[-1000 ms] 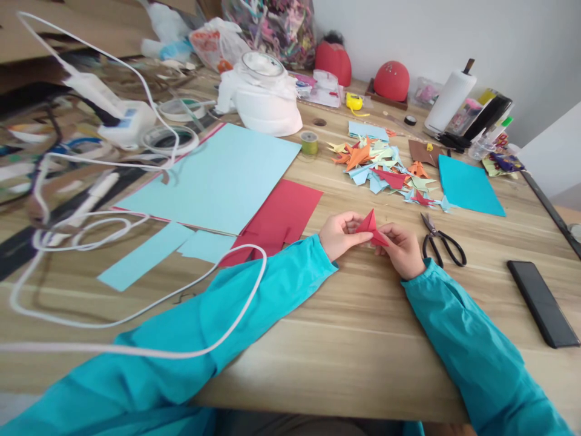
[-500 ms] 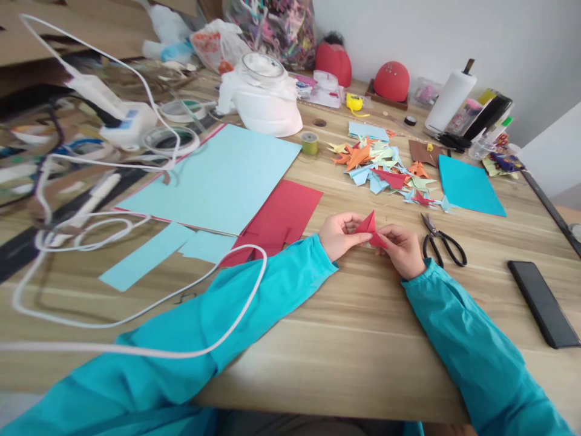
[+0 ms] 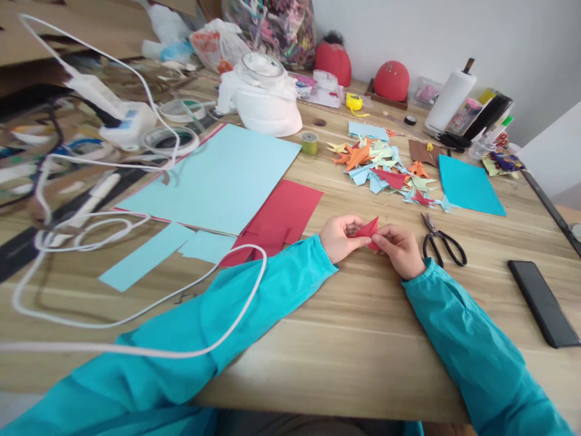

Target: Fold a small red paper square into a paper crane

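Between my two hands is a small piece of folded red paper with a pointed tip, held just above the wooden table. My left hand pinches its left side between thumb and fingers. From the other side my right hand grips its lower right part, thumb on the near face; the fingers partly hide the folds. Beyond the hands lies a heap of folded paper cranes in orange, blue, red and pale green. Black-handled scissors rest to the right of my right hand.
Red paper sheets and a large light blue sheet lie to the left. A white cable loops across over my left sleeve. A phone lies at the right, a teal sheet and thread spool farther back.
The red paper's upright point has tipped down and to the right, and its shape between the fingers is flatter. Both hands stay in nearly the same place.
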The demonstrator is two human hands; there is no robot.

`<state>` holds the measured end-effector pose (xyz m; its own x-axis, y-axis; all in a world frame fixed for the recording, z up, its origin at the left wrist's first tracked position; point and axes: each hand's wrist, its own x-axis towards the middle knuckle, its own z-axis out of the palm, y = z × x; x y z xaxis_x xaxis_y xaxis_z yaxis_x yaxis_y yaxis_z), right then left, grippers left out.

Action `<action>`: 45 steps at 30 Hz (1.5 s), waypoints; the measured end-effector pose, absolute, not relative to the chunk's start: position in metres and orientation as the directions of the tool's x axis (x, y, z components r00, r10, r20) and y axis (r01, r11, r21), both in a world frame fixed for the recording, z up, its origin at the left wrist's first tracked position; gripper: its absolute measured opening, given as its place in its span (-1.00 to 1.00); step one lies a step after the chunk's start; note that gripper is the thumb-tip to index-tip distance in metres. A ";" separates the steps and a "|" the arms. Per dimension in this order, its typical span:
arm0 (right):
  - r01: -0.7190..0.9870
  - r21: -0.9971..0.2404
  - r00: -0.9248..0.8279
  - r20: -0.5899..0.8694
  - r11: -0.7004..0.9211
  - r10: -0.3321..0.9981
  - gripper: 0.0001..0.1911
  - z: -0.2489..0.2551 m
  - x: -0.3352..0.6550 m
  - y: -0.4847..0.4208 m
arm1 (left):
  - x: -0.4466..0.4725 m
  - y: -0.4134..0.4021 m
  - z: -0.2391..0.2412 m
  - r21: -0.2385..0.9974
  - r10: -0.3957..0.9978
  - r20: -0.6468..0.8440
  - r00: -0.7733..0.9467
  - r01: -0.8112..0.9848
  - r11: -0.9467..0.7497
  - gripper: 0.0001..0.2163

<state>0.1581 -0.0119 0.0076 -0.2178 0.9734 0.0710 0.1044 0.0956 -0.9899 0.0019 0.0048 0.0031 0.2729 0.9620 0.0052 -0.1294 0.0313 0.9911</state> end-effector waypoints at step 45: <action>0.259 -0.949 -0.341 0.084 0.180 0.936 -0.69 0.008 0.161 -0.013 | 0.000 0.006 0.006 0.963 0.958 -0.071 0.279 -0.230 0.138 -0.75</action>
